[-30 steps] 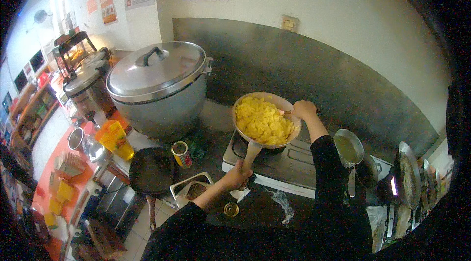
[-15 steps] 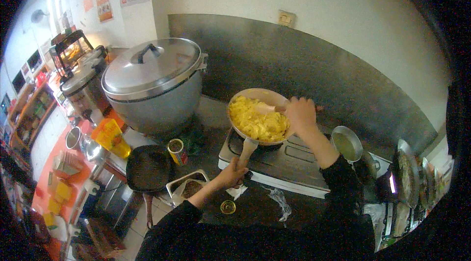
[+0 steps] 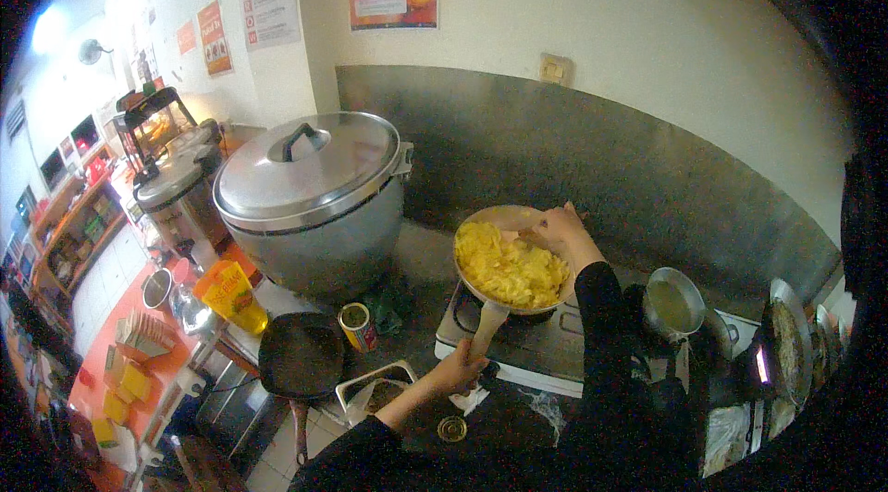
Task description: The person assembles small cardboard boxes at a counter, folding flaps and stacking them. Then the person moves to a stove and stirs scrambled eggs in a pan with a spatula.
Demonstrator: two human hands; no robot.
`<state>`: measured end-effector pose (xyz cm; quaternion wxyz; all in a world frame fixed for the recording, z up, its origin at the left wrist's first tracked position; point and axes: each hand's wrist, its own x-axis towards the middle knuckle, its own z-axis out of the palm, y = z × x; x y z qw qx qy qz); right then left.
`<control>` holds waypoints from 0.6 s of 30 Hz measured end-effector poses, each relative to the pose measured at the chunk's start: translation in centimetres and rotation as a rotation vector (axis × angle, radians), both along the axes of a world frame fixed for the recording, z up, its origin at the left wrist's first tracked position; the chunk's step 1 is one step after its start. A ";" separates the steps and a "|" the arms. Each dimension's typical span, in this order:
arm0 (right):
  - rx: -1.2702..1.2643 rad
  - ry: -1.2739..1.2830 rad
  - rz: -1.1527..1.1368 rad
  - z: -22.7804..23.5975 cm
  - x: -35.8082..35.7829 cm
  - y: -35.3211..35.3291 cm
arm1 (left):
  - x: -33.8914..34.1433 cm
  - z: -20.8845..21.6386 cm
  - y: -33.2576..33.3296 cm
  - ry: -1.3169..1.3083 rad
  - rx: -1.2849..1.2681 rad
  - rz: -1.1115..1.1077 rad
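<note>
Over the last second the right hand (image 3: 558, 235) moved from the far right rim of the frying pan (image 3: 481, 219) to over its far side, above the yellow scrambled egg (image 3: 509, 265), first reaching across the food, then drawing back toward the far rim. The right forearm rose from lying low beside the pan to crossing its right edge. The left hand (image 3: 455, 369) slid slightly down the pale wooden handle (image 3: 487, 327); the pan appeared tilted a little more toward the person.

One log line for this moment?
left hand: grips pan handle | right hand: over yellow food | pan: on stove
</note>
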<state>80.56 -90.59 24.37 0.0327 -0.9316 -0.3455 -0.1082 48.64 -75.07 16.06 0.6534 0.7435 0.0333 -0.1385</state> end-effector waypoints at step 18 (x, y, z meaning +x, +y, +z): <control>-0.268 -0.532 0.395 6.5 -7.4 -5.0 | 1.6 -1.4 0.9 0.114 -0.143 -0.004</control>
